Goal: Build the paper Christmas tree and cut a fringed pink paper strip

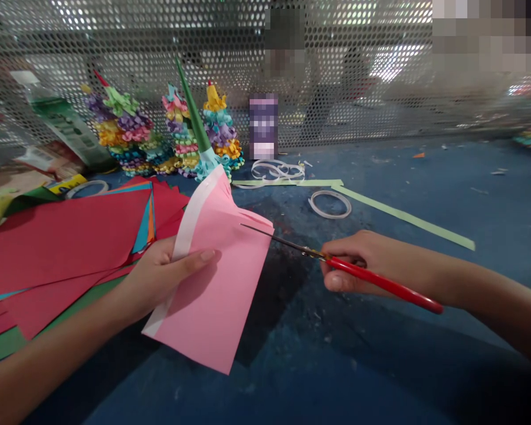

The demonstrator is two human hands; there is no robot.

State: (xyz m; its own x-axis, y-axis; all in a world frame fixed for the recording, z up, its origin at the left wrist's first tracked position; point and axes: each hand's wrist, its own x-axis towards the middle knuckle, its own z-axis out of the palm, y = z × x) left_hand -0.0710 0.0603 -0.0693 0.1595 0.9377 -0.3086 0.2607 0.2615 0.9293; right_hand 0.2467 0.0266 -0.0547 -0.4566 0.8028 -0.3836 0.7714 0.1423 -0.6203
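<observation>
My left hand (172, 268) pinches a sheet of pink paper (221, 295) near its white strip edge, thumb on top. The upper part of the sheet is cut into narrow strips that curl toward the far side. My right hand (345, 262) grips red-handled scissors (380, 283). Their thin dark blades point left and lie across the right edge of the pink paper, a little below the cut strips. Just beyond the sheet stands a green paper cone (194, 118) with light blue fringe at its lower part.
Stacked red, blue and green paper (71, 236) lies at left. Fringed colourful cones (124, 124), a tilted bottle (66, 124) and a phone-like object (263, 127) stand by the perforated metal screen (327, 88). Tape rings (330, 204) and pale green strips (402, 215) lie on the blue surface (425, 378).
</observation>
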